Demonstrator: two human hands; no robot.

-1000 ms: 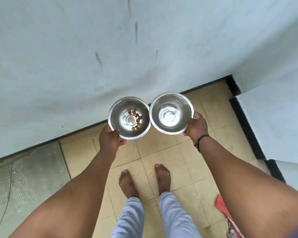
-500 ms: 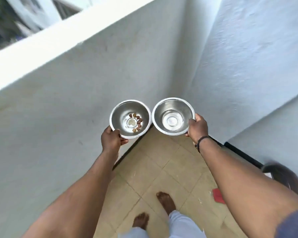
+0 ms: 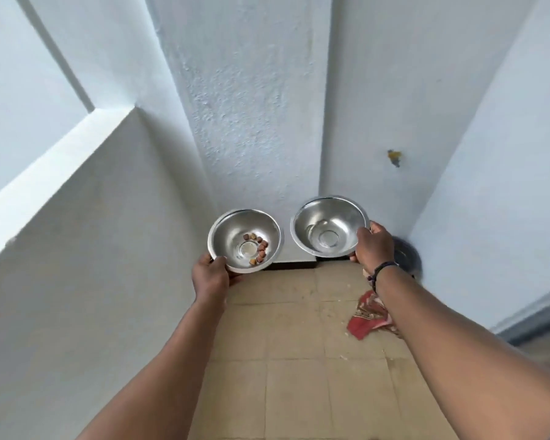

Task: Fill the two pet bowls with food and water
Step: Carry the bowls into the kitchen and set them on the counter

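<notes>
two held bowls point(image 3: 232, 231), apart

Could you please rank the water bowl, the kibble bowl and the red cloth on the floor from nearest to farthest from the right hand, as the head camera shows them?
1. The water bowl: its rim is in the right hand.
2. The kibble bowl: to the left, held by the left hand.
3. The red cloth: on the tiled floor, well below the hand.
</notes>
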